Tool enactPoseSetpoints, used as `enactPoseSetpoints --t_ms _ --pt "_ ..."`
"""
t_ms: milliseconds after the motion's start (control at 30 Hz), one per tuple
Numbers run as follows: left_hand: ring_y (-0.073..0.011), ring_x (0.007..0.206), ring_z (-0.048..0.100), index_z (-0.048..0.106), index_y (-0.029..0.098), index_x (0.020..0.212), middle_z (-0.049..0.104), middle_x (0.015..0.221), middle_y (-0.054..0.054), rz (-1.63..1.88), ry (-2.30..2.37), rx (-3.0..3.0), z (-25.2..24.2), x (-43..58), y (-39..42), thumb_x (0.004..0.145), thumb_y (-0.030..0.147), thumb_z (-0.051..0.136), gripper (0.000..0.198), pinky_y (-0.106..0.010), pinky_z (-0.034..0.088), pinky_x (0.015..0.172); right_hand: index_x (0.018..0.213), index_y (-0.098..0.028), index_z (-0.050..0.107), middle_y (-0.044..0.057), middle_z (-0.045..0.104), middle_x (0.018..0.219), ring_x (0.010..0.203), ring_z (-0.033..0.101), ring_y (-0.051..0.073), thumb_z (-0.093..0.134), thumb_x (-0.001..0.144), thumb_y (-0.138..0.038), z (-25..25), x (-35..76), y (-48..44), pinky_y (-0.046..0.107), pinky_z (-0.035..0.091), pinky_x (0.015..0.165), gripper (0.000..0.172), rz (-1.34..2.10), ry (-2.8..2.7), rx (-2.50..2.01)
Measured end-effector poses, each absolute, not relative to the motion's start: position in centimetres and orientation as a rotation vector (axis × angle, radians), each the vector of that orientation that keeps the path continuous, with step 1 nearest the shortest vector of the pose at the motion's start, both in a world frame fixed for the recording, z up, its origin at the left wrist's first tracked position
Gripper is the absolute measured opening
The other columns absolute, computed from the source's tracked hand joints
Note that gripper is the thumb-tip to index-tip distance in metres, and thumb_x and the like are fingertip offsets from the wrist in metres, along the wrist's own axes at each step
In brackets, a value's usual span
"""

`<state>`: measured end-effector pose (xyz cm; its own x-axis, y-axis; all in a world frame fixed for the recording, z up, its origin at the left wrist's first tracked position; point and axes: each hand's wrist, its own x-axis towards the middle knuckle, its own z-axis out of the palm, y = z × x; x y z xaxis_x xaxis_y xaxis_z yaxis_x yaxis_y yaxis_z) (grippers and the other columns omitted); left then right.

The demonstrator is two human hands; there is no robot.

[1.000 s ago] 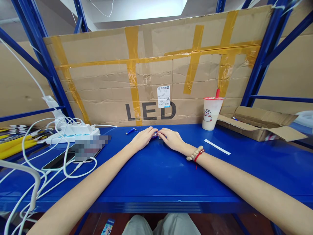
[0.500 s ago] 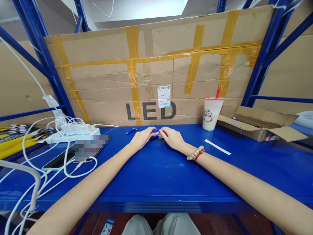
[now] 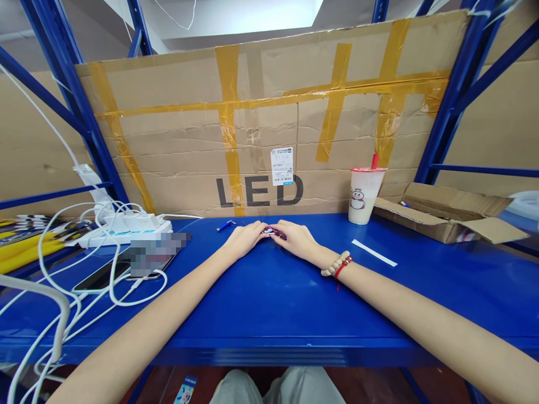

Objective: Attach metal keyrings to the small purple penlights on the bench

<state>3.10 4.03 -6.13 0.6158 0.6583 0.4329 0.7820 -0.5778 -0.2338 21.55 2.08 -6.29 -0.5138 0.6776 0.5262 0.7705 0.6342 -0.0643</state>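
Toward the back of the blue shelf top, my left hand [image 3: 247,238] and my right hand [image 3: 295,238] meet over a small purple and silvery object [image 3: 274,231]. Both hands have their fingers closed on it, the left at its left end and the right at its right end. Fingers cover most of it, so I cannot make out its kind. A small blue piece with a metal tip [image 3: 226,225] lies just left of my left hand. Beaded and red string bracelets [image 3: 337,264] circle my right wrist.
A lidded drink cup with a red straw [image 3: 365,196] stands at the back right, beside an open cardboard box [image 3: 442,213]. A white strip [image 3: 374,252] lies nearer. Left are phones [image 3: 105,269], white cables and a power strip [image 3: 126,227]. Taped cardboard [image 3: 185,140] walls the back.
The purple object has turned between my fingers and now lies more level, bridging both hands. The purple strand seen above it before no longer shows. My arms have hardly moved.
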Motion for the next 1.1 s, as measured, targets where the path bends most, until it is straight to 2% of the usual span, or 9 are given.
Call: enactPoseSetpoints --t_ms 133,367,567,800,967,1100 --pt "-0.0144 0.082 0.06 0.048 0.02 0.107 0.059 0.097 -0.003 -0.387 -1.14 -2.398 -6.13 3.09 3.99 0.091 0.041 0.027 0.034 -0.019 0.042 0.057 0.108 -0.022 0.057 0.004 0.059 0.091 0.081 0.055 0.013 0.039 0.089 -0.032 -6.28 21.58 2.21 0.021 0.033 0.058 0.028 -0.298 -2.36 -1.15" --pt "-0.0147 0.095 0.058 0.049 0.019 0.106 0.06 0.104 -0.004 -0.505 -1.093 -2.45 -6.16 3.14 3.97 0.091 0.041 0.028 0.034 -0.021 0.045 0.066 0.111 -0.023 0.056 0.006 0.06 0.094 0.087 0.056 0.016 0.037 0.091 -0.031 -6.03 21.34 2.08 0.022 0.036 0.061 0.029 -0.338 -2.363 -1.247" --pt "-0.019 0.083 0.06 0.053 0.016 0.091 0.064 0.087 -0.007 -0.42 -1.178 -2.391 -6.11 3.14 3.89 0.09 0.043 0.03 0.036 -0.025 0.045 0.062 0.106 -0.021 0.058 0.006 0.061 0.097 0.091 0.055 0.017 0.037 0.091 -0.03 -5.95 21.25 1.91 0.023 0.039 0.063 0.028 -0.344 -2.373 -1.256" --pt "-0.0176 0.08 0.06 0.053 0.017 0.096 0.063 0.085 -0.007 -0.358 -1.147 -2.392 -6.09 3.16 3.86 0.091 0.042 0.029 0.036 -0.024 0.044 0.061 0.119 -0.02 0.05 0.008 0.057 0.11 0.101 0.052 0.018 0.036 0.091 -0.025 -6.27 21.24 2.18 0.024 0.041 0.069 0.032 -0.406 -2.391 -1.191" --pt "-0.0167 0.078 0.059 0.054 0.018 0.097 0.063 0.083 -0.006 -0.325 -1.073 -2.402 -6.18 3.24 3.87 0.091 0.042 0.026 0.037 -0.023 0.043 0.06 0.11 -0.023 0.055 0.006 0.059 0.098 0.088 0.055 0.016 0.034 0.091 -0.028 -6.26 21.34 2.12 0.022 0.038 0.06 0.029 -0.443 -2.487 -1.113" --pt "-0.0169 0.078 0.059 0.054 0.017 0.097 0.063 0.083 -0.007 -0.315 -1.107 -2.379 -6.03 3.29 3.72 0.091 0.043 0.025 0.039 -0.022 0.043 0.059 0.109 -0.021 0.055 0.006 0.058 0.097 0.085 0.054 0.015 0.034 0.091 -0.025 -6.14 21.32 1.91 0.022 0.035 0.057 0.028 -0.472 -2.493 -1.12"
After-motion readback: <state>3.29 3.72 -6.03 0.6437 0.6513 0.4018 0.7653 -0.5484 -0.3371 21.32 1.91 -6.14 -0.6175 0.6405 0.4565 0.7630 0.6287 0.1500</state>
